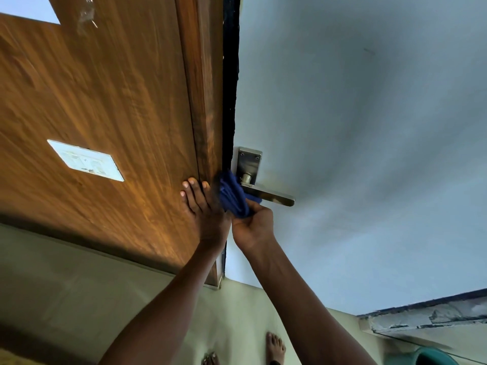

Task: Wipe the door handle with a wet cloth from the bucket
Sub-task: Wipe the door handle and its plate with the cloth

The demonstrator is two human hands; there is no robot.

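A metal lever door handle [274, 197] with a square backplate [248, 162] is mounted on a pale blue door [355, 154]. My right hand [254, 223] grips a bunched blue cloth [233, 197] and presses it against the inner end of the lever, near the spindle. My left hand [203, 206] lies flat with fingers spread on the brown wooden frame [205, 101] just left of the handle. A green bucket [434, 356] shows partly at the bottom right corner.
A brown wood-grain panel [105, 101] with a white switch plate [85, 160] fills the left. Pale floor tiles [66, 285] lie below, with bare feet [275, 347] on them. A chipped ledge [427, 318] runs at the lower right.
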